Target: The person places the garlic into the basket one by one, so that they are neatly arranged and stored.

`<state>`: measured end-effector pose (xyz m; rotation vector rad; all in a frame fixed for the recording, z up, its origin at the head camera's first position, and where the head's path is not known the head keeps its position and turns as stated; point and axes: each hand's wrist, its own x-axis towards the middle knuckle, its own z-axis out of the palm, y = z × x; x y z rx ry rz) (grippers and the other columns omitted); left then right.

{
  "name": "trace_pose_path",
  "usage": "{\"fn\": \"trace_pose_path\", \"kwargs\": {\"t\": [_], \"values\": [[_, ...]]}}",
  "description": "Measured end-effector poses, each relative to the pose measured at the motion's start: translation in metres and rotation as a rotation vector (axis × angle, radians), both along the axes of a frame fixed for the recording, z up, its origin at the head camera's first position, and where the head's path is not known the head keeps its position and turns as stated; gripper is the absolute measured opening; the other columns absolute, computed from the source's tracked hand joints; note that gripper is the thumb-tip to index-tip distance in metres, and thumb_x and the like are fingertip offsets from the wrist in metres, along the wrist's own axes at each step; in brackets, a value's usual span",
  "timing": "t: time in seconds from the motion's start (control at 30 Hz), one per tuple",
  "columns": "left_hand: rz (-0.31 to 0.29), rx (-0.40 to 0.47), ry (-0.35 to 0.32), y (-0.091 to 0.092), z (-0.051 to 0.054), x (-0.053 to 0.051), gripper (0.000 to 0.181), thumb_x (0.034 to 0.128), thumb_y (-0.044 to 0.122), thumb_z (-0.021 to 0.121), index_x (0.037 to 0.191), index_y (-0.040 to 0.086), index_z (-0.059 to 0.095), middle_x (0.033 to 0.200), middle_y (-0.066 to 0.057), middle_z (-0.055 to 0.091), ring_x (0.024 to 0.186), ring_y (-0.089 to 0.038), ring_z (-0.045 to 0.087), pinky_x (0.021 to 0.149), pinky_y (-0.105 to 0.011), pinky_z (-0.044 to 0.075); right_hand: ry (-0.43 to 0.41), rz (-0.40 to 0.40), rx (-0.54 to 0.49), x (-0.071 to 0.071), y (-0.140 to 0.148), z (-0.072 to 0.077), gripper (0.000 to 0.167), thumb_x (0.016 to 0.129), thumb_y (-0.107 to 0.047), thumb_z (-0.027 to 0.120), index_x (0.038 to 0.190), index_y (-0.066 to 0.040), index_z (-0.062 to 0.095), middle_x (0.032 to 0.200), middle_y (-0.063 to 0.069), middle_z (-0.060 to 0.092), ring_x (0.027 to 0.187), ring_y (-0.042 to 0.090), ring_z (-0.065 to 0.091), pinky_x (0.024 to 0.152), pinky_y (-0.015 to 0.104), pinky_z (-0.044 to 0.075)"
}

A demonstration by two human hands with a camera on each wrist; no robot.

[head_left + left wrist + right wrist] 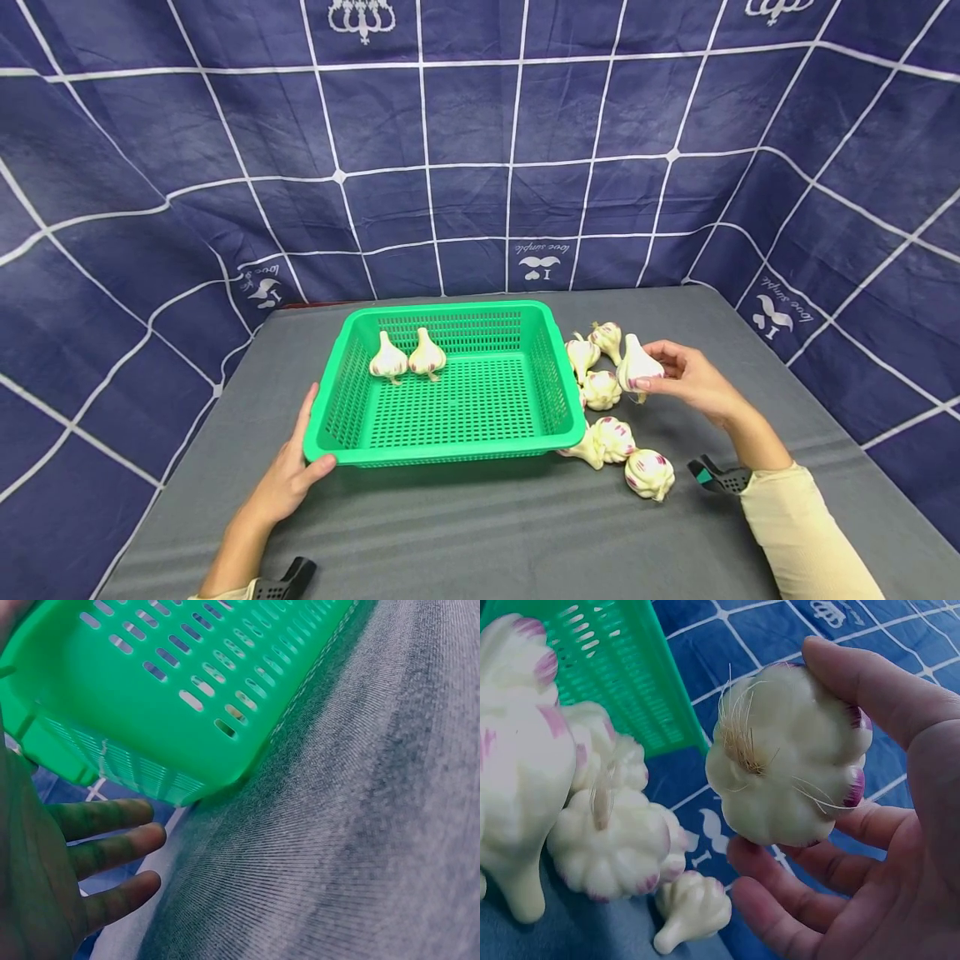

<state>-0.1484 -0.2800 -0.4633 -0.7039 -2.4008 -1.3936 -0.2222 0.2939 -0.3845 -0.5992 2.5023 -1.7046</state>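
My right hand [693, 379] pinches a garlic bulb [636, 365] between thumb and fingers, raised beside the other bulbs. In the right wrist view this bulb's rooty base [746, 754] faces the camera. My left hand [279, 482] rests against the near left corner of a green plastic basket [450, 454]; its thumb touches the front rim. Three straight, spread fingers [116, 851] show beside the basket wall in the left wrist view. Two white garlic bulbs [388, 360] [427, 355] stand upright side by side in the basket's left part.
Several purple-streaked garlic bulbs [602, 389] lie along the basket's right side, some partly hidden by its rim. One bulb [649, 474] lies nearest the front. Grey cloth [480, 533] covers the table. A blue curtain with white lines [472, 117] hangs behind and at the sides.
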Motion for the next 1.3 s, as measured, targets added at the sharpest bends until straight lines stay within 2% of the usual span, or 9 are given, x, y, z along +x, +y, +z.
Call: {"fn": "trace_pose_path", "kwargs": {"t": [0.33, 0.57, 0.73, 1.3], "values": [[0.003, 0.001, -0.019, -0.001, -0.002, 0.000, 0.097, 0.0869, 0.014, 0.064, 0.160, 0.014, 0.001, 0.157, -0.030, 0.018, 0.136, 0.007, 0.026, 0.104, -0.009, 0.020, 0.050, -0.041, -0.029, -0.003, -0.014, 0.008, 0.041, 0.087, 0.002, 0.071, 0.122, 0.014, 0.053, 0.102, -0.005, 0.064, 0.086, 0.008, 0.062, 0.072, 0.023, 0.052], [0.004, 0.007, -0.017, -0.002, -0.002, 0.000, 0.097, 0.0869, 0.014, 0.064, 0.160, 0.014, 0.001, 0.158, -0.028, 0.017, 0.137, 0.006, 0.025, 0.104, -0.009, 0.020, 0.077, -0.017, -0.080, -0.010, -0.027, 0.012, 0.040, 0.086, 0.004, 0.070, 0.120, 0.015, 0.053, 0.103, -0.004, 0.065, 0.087, 0.009, 0.062, 0.074, 0.022, 0.052], [0.003, 0.008, -0.019, -0.002, -0.002, 0.000, 0.097, 0.0873, 0.015, 0.064, 0.160, 0.015, 0.001, 0.157, -0.029, 0.018, 0.136, 0.006, 0.026, 0.104, -0.009, 0.020, 0.067, 0.001, -0.092, -0.015, -0.035, 0.015, 0.040, 0.086, 0.005, 0.070, 0.120, 0.015, 0.053, 0.103, -0.004, 0.065, 0.087, 0.009, 0.062, 0.074, 0.023, 0.053], [0.008, 0.001, -0.029, 0.000, 0.000, 0.000, 0.097, 0.0880, 0.016, 0.064, 0.160, 0.016, 0.001, 0.158, -0.030, 0.016, 0.136, 0.008, 0.024, 0.104, -0.008, 0.019, 0.077, 0.027, -0.068, -0.023, -0.057, 0.025, 0.044, 0.082, 0.005, 0.075, 0.120, 0.013, 0.055, 0.101, 0.005, 0.064, 0.085, 0.013, 0.063, 0.074, 0.025, 0.053]]}}
